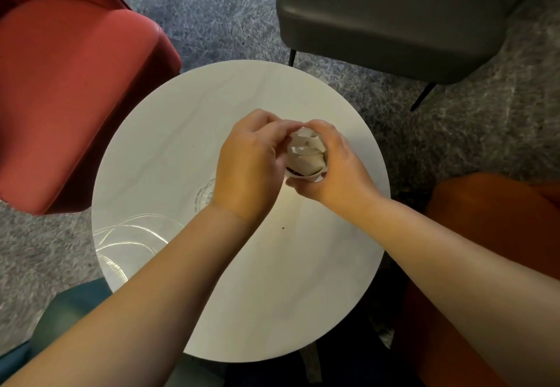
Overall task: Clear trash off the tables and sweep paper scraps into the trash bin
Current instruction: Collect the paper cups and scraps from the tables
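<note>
Over the middle of a round white table (169, 132) both my hands meet around a small paper cup (306, 176) stuffed with crumpled white paper (306, 153). My right hand (336, 168) curls round the cup from the right side. My left hand (251, 165) is bent over the top from the left, its fingertips on the crumpled paper. Most of the cup's wall is hidden by the fingers. A clear plastic lid (204, 195) lies on the table just left of my left wrist.
A red armchair (69, 92) stands at the left, a dark grey chair (403, 16) behind the table, an orange seat (491, 235) at the right and a teal seat (69, 311) at the lower left. Grey carpet (218, 7) surrounds the table. A dark speck (282, 228) lies on the tabletop.
</note>
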Demonstrator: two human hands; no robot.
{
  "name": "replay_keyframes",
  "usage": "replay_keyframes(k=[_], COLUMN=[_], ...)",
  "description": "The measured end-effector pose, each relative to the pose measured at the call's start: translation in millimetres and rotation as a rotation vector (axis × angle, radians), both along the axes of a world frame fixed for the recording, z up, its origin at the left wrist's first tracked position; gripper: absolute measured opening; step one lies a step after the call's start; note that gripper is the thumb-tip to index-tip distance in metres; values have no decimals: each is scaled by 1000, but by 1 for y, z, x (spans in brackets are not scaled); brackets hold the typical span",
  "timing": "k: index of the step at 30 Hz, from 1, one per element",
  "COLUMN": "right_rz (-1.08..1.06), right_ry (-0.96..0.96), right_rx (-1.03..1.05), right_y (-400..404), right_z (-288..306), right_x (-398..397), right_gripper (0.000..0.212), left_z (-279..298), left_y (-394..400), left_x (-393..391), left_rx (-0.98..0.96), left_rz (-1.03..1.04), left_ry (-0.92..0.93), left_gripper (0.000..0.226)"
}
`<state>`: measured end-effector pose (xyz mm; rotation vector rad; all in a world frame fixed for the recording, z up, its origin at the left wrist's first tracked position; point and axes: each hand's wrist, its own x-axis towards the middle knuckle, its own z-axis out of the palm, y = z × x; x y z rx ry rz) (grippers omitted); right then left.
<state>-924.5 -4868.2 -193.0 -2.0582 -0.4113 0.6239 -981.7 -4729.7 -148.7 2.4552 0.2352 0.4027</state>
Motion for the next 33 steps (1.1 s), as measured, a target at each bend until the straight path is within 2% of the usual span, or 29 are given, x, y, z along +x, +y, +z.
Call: replay_keyframes(k=[4, 8, 9, 10, 12, 14, 18, 19, 22, 24, 26, 27, 29, 31, 33], right_rz=[14, 78, 75, 44, -51, -153, -220, -199, -341, -251, -83, -29, 33, 43, 10], right_ry=[-12, -36, 18, 156, 327, 396, 551, 565, 736, 653, 404, 265, 24, -38, -10], right_rx=[-2, -53, 4, 115, 207, 308, 405, 402, 501, 445, 346, 295, 49, -25, 11], right_y=[-2, -4, -5, -3, 3, 4, 6, 8, 10, 9, 2, -2, -1, -3, -2], right_z=[4, 7, 6, 9, 18, 17, 17, 17, 10, 8, 0, 0, -3, -3, -4], right_x=[-1, 0, 0, 1, 0, -1, 3, 3, 4, 4, -1, -1, -1, -1, -2], right_gripper=[84, 79, 71, 58, 41, 40, 30, 31, 47, 45, 37, 44, 76, 92, 95], left_z=[-3, -8, -11, -14, -19, -20, -25, -28, -32, -29, -22, -18, -13, -11, -14], left_y=[4, -4, -7, -10, -15, -18, -19, -19, -16, -14, -10, -7, -2, 1, 3], left_x=[-10, -13, -14, -14, -12, -8, -6, -6, -5, -8, -12, -15, -20, -21, -21], left_rx=[-51, 33, 48, 57, 68, 53, 41, 61, 84, 37, -35, -56, -88, -137, -239], left_rz=[88, -151, -199, -219, -202, -166, -158, -170, -185, -182, -147, -117, -30, 127, 273], left_ry=[14, -8, -14, -14, -16, -38, -92, -90, -119, -101, -109, -127, -145, -75, 126], left_gripper=[26, 30, 30, 31, 27, 20, 11, 14, 13, 20, 19, 18, 18, 21, 26])
